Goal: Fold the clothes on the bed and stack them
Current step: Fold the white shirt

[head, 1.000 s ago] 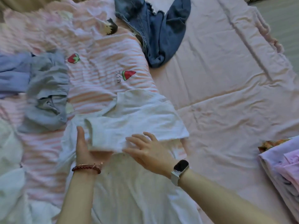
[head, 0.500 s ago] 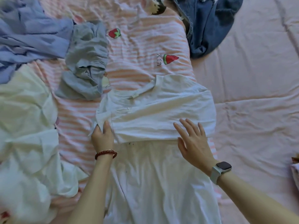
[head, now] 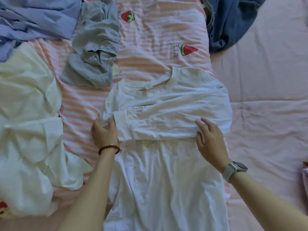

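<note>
White shirt lies flat under both hands' relaxed, outspread fingers, ungripped.

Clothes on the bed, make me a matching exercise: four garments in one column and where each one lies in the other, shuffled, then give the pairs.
Things
1. white T-shirt
2. grey garment
3. denim garment
4. lavender garment

Places
A. top left corner
B. top right, partly on the plain pink sheet
C. centre, under both hands
D. crumpled beside the strawberry print

Pairs: 1-C, 2-D, 3-B, 4-A
</note>
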